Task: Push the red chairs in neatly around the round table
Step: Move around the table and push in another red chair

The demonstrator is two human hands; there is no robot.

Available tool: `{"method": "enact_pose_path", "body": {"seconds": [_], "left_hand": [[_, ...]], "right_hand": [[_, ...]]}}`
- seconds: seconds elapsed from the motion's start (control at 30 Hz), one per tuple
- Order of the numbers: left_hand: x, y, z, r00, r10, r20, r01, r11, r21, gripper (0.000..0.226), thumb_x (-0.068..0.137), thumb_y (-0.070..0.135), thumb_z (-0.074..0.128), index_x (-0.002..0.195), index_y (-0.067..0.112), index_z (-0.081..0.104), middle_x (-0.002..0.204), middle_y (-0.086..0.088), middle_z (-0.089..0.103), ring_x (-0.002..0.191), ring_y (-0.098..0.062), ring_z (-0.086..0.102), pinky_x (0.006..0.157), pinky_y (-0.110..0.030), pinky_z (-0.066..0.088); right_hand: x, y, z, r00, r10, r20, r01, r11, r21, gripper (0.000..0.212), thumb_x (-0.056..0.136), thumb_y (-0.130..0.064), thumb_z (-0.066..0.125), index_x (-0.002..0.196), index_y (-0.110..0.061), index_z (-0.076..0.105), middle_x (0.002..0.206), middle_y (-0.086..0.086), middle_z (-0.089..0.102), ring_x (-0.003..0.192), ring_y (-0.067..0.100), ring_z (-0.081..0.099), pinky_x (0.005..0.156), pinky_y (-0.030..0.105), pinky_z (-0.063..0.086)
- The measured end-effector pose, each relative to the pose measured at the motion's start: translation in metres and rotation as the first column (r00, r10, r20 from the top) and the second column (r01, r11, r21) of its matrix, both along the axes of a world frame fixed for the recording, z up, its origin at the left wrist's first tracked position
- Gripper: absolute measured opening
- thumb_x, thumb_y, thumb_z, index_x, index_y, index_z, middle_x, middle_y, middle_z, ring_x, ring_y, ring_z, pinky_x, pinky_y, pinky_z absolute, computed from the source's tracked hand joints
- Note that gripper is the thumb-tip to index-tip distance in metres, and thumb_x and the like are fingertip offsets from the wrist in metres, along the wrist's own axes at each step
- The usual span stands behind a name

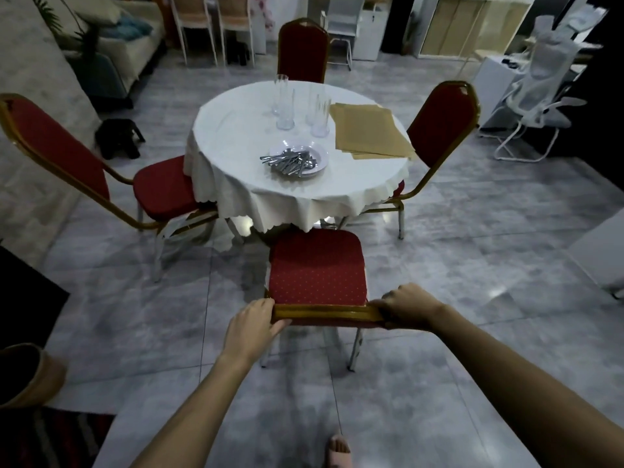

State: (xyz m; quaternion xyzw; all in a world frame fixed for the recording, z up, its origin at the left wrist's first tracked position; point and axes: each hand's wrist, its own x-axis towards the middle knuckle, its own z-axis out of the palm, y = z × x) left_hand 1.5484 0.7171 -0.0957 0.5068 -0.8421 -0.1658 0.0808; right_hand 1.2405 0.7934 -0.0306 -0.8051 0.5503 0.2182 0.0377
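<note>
A round table (pixel 233 130) under a white cloth stands mid-frame. The near red chair (pixel 317 268) faces it, its seat front just under the cloth's edge. My left hand (pixel 253 322) grips the left end of its gold backrest top, and my right hand (pixel 408 305) grips the right end. The left red chair (pixel 60 146) stands angled with its seat partly under the cloth. The right red chair (pixel 442 126) is tucked close. The far red chair (pixel 303 49) stands behind the table.
On the table sit several tall glasses (pixel 285 106), a plate of cutlery (pixel 299 158) and tan placemats (pixel 368 130). A black stool (pixel 118 136) stands left, a white office chair (pixel 537 106) right, a sofa (pixel 135 42) at back left. My foot (pixel 339 450) shows below.
</note>
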Motion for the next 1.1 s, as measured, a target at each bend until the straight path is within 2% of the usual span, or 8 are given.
{"method": "enact_pose_path", "body": {"seconds": [0.07,0.13,0.27,0.37,0.5,0.63,0.87,1.1], "left_hand": [[-0.017,-0.005,0.001,1.000,0.019,0.008,-0.019,1.000,-0.010,0.031,0.088,0.053,0.057,0.093,0.022,0.058,0.091,0.005,0.065,0.081,-0.015,0.064,0.065,-0.027,0.049],[-0.035,-0.012,0.004,1.000,0.014,0.028,-0.013,1.000,-0.022,0.029,0.090,0.049,0.055,0.096,0.021,0.057,0.092,0.004,0.066,0.083,-0.016,0.065,0.067,-0.027,0.050],[-0.063,-0.027,0.008,0.993,-0.001,0.117,0.004,1.000,-0.022,0.027,0.093,0.041,0.055,0.103,0.017,0.055,0.096,-0.003,0.068,0.087,-0.023,0.068,0.061,-0.029,0.043],[-0.078,-0.048,0.016,0.985,0.021,0.173,-0.040,0.993,0.107,0.027,0.096,0.037,0.052,0.107,0.012,0.053,0.106,-0.007,0.064,0.098,-0.026,0.064,0.068,-0.032,0.044],[-0.096,-0.076,0.022,0.980,0.033,0.199,-0.079,0.971,0.225,0.022,0.096,0.027,0.055,0.107,0.008,0.054,0.112,-0.012,0.063,0.100,-0.028,0.061,0.079,-0.035,0.047],[-0.104,-0.092,0.025,0.963,0.019,0.268,-0.084,0.969,0.234,0.023,0.097,0.026,0.053,0.110,0.007,0.053,0.116,-0.013,0.062,0.105,-0.031,0.061,0.083,-0.038,0.047],[-0.113,-0.117,0.034,0.930,-0.014,0.366,-0.077,0.969,0.233,0.027,0.098,0.022,0.050,0.118,0.003,0.049,0.118,-0.019,0.060,0.107,-0.035,0.060,0.085,-0.040,0.047],[-0.110,-0.125,0.035,0.906,-0.067,0.418,-0.025,0.977,0.212,0.027,0.099,0.024,0.050,0.118,0.005,0.047,0.116,-0.017,0.061,0.106,-0.035,0.061,0.085,-0.039,0.048]], "right_hand": [[-0.025,-0.004,-0.014,1.000,-0.008,-0.024,0.006,0.997,-0.081,0.037,0.093,-0.049,0.049,0.108,-0.016,0.058,0.085,0.005,0.073,0.067,0.029,0.069,0.051,0.030,0.037],[-0.044,-0.013,-0.022,0.998,-0.045,-0.044,0.038,0.988,-0.147,0.041,0.092,-0.050,0.050,0.111,-0.015,0.056,0.081,0.005,0.072,0.062,0.028,0.069,0.047,0.031,0.040],[-0.073,-0.046,-0.030,0.995,-0.095,0.040,0.100,0.984,-0.148,0.053,0.098,-0.046,0.040,0.136,-0.008,0.036,0.107,0.012,0.068,0.087,0.035,0.069,0.061,0.038,0.046],[-0.082,-0.068,-0.031,0.992,-0.099,0.081,0.111,0.981,-0.159,0.049,0.097,-0.046,0.040,0.128,-0.008,0.040,0.106,0.013,0.068,0.090,0.037,0.069,0.065,0.040,0.050],[-0.086,-0.092,-0.033,0.978,-0.177,0.108,0.192,0.971,-0.140,0.030,0.099,-0.029,0.041,0.119,-0.007,0.041,0.106,0.011,0.069,0.091,0.034,0.069,0.060,0.035,0.041],[-0.088,-0.108,-0.036,0.947,-0.271,0.173,0.291,0.951,-0.102,0.026,0.097,-0.022,0.044,0.117,-0.006,0.041,0.106,0.013,0.068,0.092,0.035,0.068,0.069,0.039,0.050],[-0.085,-0.130,-0.036,0.906,-0.356,0.228,0.375,0.926,-0.047,0.031,0.096,-0.031,0.047,0.115,-0.007,0.040,0.107,0.012,0.065,0.096,0.035,0.066,0.078,0.043,0.052],[-0.081,-0.133,-0.042,0.887,-0.400,0.230,0.426,0.902,-0.073,0.022,0.096,-0.020,0.046,0.114,-0.009,0.041,0.109,0.013,0.065,0.101,0.035,0.063,0.087,0.046,0.051]]}}
